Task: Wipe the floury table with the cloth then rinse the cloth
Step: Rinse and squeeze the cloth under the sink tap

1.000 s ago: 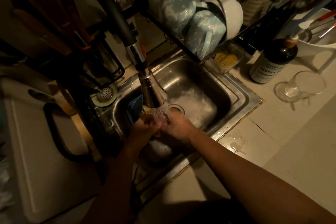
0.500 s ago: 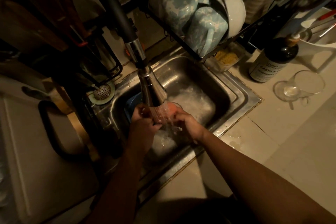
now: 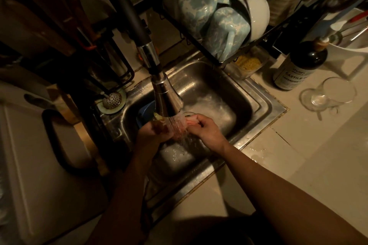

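A pale pink cloth (image 3: 190, 121) is stretched between my two hands over the steel sink (image 3: 256, 105). Water sprays from the chrome faucet head (image 3: 168, 99) straight onto it. My left hand (image 3: 149, 130) grips the cloth's left end, which is partly hidden behind the faucet. My right hand (image 3: 205, 128) pinches the right end with curled fingers. Foamy water lies on the sink floor below.
A dish rack (image 3: 217, 18) with blue mugs and white bowls overhangs the sink's back. A dark soap bottle (image 3: 298, 67) and an overturned glass (image 3: 330, 93) stand on the counter at right. A sink strainer (image 3: 111, 100) and a white board (image 3: 39, 165) sit at left.
Both hands rose a little toward the faucet and drew apart, spreading the cloth under the spray; the pink cloth now shows between them.
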